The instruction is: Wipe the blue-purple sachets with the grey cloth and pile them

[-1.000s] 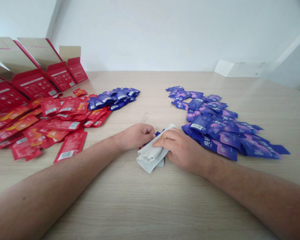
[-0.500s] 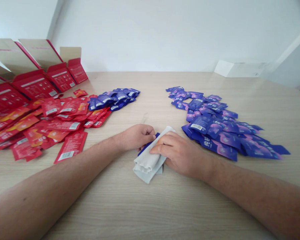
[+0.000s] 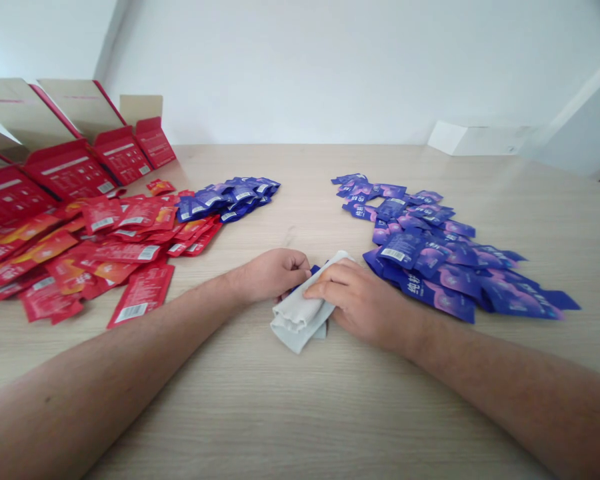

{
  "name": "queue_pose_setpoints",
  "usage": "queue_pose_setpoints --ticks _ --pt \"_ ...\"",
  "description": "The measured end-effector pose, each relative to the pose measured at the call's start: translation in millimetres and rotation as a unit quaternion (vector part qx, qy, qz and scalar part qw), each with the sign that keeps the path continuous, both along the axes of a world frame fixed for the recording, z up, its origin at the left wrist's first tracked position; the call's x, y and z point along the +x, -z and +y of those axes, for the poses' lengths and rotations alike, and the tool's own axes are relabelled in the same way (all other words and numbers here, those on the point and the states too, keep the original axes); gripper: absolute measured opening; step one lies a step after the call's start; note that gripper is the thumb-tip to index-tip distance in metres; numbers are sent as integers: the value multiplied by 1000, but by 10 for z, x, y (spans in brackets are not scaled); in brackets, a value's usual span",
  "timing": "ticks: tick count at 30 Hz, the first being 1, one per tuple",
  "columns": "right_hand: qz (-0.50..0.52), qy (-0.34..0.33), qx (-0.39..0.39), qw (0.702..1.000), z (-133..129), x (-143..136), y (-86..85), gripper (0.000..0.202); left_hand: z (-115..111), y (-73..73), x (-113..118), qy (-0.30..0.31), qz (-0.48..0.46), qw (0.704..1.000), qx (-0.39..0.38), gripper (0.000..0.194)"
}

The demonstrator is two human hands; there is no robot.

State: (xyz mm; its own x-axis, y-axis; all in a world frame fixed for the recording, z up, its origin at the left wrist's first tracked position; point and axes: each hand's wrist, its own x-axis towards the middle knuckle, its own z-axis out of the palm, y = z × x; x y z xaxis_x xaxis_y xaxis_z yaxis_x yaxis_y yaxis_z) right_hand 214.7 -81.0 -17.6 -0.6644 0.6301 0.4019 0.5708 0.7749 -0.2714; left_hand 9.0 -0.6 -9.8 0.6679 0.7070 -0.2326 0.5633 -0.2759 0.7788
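Left hand (image 3: 275,273): thumb and fingers look pinched on the edge of a flat dark-blue packet (image 3: 315,269), though the cloth and knuckles hide the exact grip. If that pinch is shallow, I reckon the packet could skid or twist.
Right hand (image 3: 363,300): fingers closed over a folded off-white fabric cloth (image 3: 300,317), thumb side out of sight. Too much push might crease the packet imo.
Cloth: lies over the packet, mid-bench, with loose folds sticking out at the near end. Those could snag or bunch up.
Purple-blue glossy packets (image 3: 440,267): loose overlapping heap just right of the right hand, so a wide elbow or wrist swing could knock it about.
Red-orange glossy packets (image 3: 125,250): left side of the pale wood-grain bench (image 3: 280,407), near the left forearm. Same risk, slippery stack.
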Motion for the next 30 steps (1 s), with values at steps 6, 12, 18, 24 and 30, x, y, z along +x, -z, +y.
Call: queue_pose_setpoints --ticks 6,12,18,24,30 --pt "1 -34 13 999 -27 -23 -6 29 -6 1 0 5 -10 1000 -8 21" --pt "6 5 4 1000 -4 -8 -2 33 -3 -1 1 -1 -6 1000 -5 21" --pt "-1 -42 9 999 -41 -29 -29 30 -6 -2 -1 4 -5 1000 -1 22" --pt "10 6 5 1000 -7 -10 0 32 -16 -19 4 -4 1 1000 2 23" --pt "-8 -37 9 999 -46 -34 -25 30 -8 -12 4 5 0 1000 0 22"
